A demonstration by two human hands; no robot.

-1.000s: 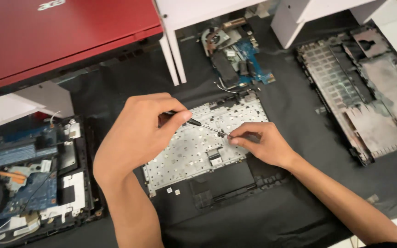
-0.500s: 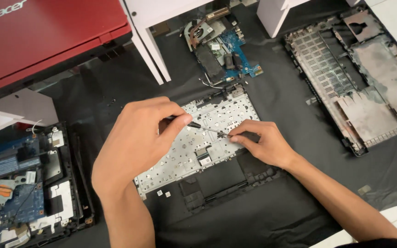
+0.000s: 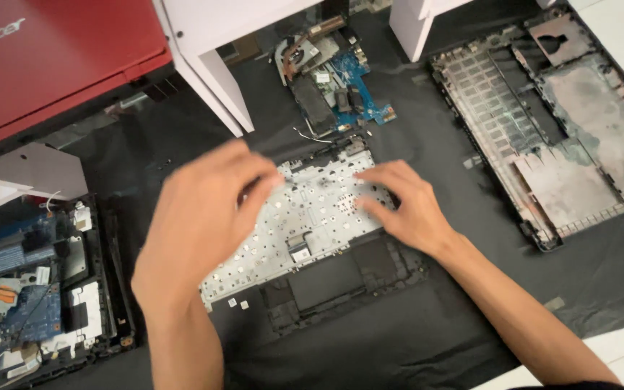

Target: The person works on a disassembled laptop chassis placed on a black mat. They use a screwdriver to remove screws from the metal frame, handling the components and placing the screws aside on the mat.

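A black laptop shell [image 3: 341, 289] lay on the dark cloth [image 3: 413, 339] with a silver keyboard plate [image 3: 305, 224] sitting in it. At the far left, an open laptop base [image 3: 30, 289] held a blue board and small parts. At the right, another open shell [image 3: 557, 137] was grey and dusty inside. A loose blue circuit board [image 3: 334, 87] lay at the top, near the plate's far edge. The left hand [image 3: 196, 224] was blurred over the left part of the plate, fingers partly curled; whether it held anything could not be told. The right hand [image 3: 402, 206] lay flat on the right part of the plate, fingers spread and holding nothing that showed. Half a second before, the left hand held a thin dark tool and the right hand pinched near its tip; now the tool did not show and both hands had spread apart. A red laptop lid [image 3: 52, 65] and white stands [image 3: 211, 65] crowded the top left. Bare cloth lay open in front of the shell and between it and the dusty shell.
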